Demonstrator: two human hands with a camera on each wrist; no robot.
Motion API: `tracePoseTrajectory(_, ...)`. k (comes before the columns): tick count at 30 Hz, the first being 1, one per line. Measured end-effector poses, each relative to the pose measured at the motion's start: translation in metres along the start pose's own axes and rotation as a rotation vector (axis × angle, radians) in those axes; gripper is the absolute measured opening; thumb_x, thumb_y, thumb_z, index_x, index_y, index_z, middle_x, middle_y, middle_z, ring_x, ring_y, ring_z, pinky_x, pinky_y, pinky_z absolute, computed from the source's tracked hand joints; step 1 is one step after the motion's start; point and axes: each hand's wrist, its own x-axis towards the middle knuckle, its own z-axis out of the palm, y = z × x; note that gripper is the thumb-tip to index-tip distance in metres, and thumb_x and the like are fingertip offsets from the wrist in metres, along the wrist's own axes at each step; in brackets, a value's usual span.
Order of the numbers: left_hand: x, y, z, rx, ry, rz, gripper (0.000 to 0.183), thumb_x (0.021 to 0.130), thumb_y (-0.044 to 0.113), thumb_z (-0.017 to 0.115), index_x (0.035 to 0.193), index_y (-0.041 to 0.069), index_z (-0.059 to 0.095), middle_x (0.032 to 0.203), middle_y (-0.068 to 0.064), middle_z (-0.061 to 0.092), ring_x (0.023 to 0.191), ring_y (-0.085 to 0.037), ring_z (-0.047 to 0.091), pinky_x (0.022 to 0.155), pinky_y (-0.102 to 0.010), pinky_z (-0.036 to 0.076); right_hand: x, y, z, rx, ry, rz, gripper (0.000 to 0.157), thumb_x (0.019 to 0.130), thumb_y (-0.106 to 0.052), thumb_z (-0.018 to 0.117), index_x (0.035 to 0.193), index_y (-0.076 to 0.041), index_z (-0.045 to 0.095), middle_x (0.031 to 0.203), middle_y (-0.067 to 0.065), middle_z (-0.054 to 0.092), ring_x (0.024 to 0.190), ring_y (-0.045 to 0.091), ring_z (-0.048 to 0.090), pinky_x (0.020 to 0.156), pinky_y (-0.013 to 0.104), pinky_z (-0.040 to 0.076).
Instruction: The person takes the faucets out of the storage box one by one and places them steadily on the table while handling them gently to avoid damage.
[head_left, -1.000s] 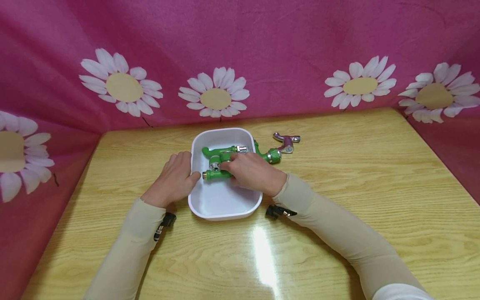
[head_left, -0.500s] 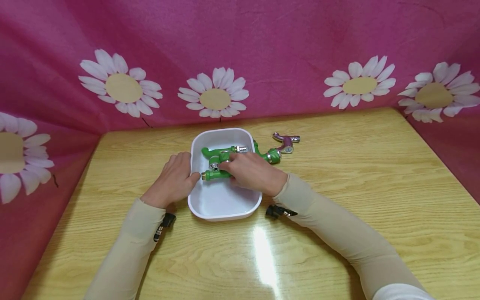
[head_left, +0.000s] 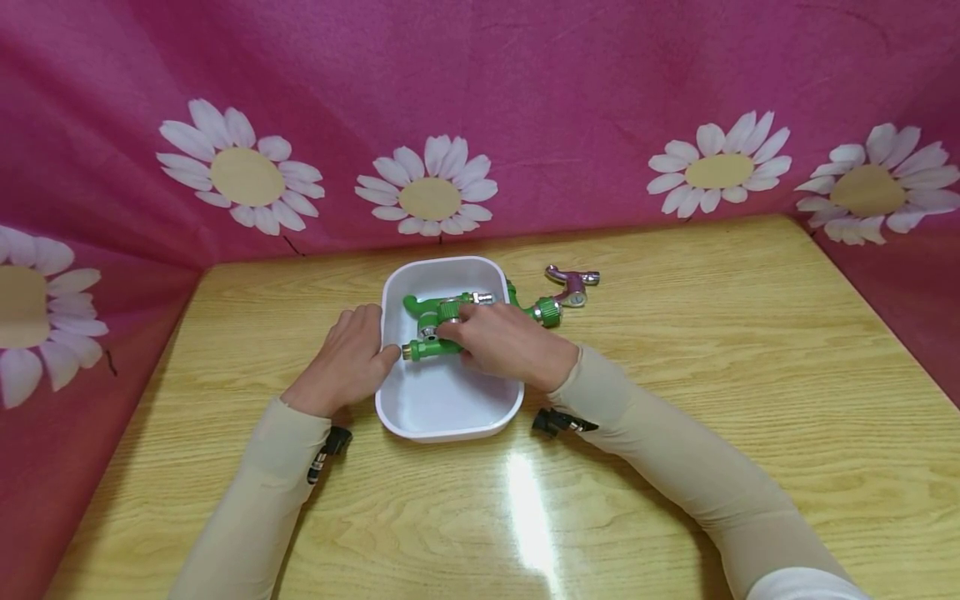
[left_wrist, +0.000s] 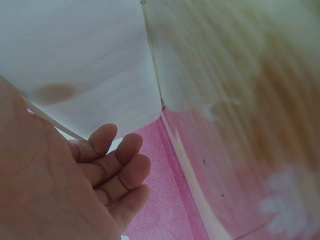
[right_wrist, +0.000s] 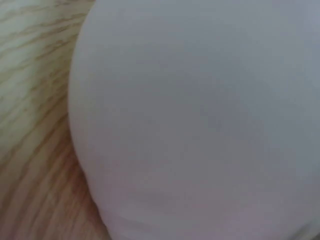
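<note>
My left hand [head_left: 341, 358] is at the left wall of a white plastic basin [head_left: 450, 427]. Its thumb lies over the rim, while its loosely curled fingers [left_wrist: 132, 172] are outside the wall in the left wrist view. Inside the basin, my right hand [head_left: 510, 346] grips a green tap [head_left: 435, 348]; its palm and most of its fingers hide part of the tap. Close to these fingers are a green ribbed knob [head_left: 448, 312] and a curved green spout [head_left: 431, 306] with a chrome end [head_left: 482, 298]. Which parts belong to one tap I cannot tell.
Outside the basin's right wall, another green tap [head_left: 550, 312] lies on the wooden table [head_left: 675, 350]. Beside it is a purple tap [head_left: 575, 285] with chrome parts. A pink cloth [head_left: 570, 100] with daisies hangs behind. The basin's blurred outer wall [right_wrist: 195, 115] fills the right wrist view.
</note>
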Motion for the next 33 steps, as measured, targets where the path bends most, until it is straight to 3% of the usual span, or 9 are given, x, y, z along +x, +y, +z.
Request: tracePoseTrajectory(33, -0.0001, 0.0008, -0.0004, -0.001, 0.010, 0.019, 0.052, 0.100, 0.026, 0.046, 0.139, -0.007, 0.038, 0.120, -0.017, 0.049, 0.111, -0.032, 0.038, 0.093, -0.042, 0.033, -0.0032, -0.0017, -0.0090, 0.000, -0.008, -0.011, 0.033, 0.091, -0.013, 0.075, 0.123, -0.023, 0.075, 0.104, 0.006, 0.073, 0.093, 0.021, 0.069, 0.076, 0.037, 0.059)
